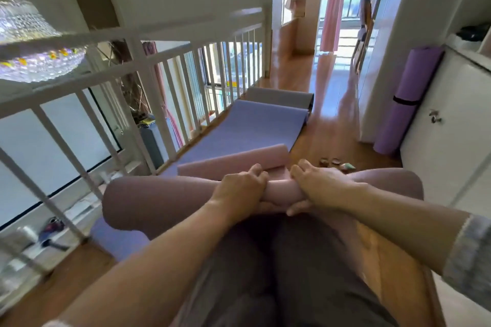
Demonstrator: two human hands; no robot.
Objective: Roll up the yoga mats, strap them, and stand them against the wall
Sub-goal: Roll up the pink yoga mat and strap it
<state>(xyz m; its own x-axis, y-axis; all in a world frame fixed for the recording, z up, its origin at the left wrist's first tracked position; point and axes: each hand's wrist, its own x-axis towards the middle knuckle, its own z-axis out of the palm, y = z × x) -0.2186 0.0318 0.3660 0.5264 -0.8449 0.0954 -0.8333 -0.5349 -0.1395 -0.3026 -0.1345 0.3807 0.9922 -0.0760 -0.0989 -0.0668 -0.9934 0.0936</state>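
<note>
Dark trousers (pixel 265 273) bottom centre, bare forearms over them. Left hand (pixel 239 190) and right hand (pixel 316 183) side by side mid-frame, both with fingers curled round pink mat roll (pixel 138 202), squeezing its middle; roll ends bulge left and right. Beyond: blue mat (pixel 247 127) flat on wooden floor (pixel 326 138) beside white railing (pixel 170 61). Purple rolled mat (pixel 409 82), black strap (pixel 403 101) round it, upright against white cabinet (pixel 446 103), right of frame.
</note>
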